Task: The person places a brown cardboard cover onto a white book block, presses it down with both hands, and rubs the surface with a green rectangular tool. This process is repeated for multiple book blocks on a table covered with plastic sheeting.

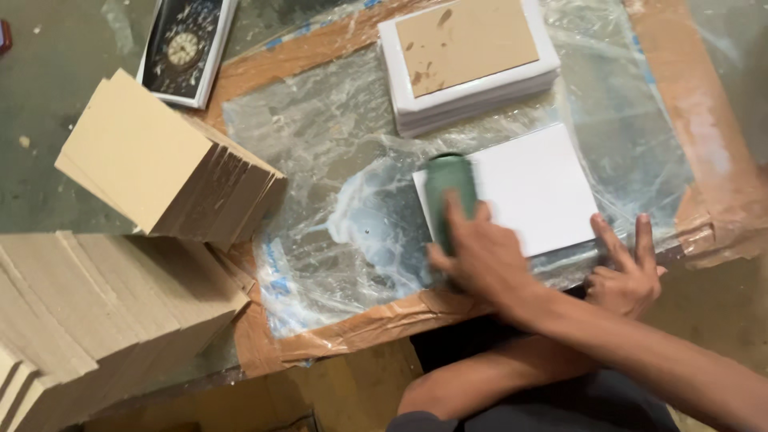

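Arms crossed. Our left hand (628,276) lies open, fingers spread, pinning the near rt corner of the white sheet (536,196). Right hand (476,260) grips the green roller (450,188) at the sheet's left edge. Best w/ even pressure, straight strokes, sheet kept pinned on the slick plastic film (320,136). Sheet: plain, flat, rectangular, mid-board.

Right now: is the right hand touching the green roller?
Touching. The head view shows the right hand closed around the green roller, its fingers overlapping the roller's lower end, with no gap.
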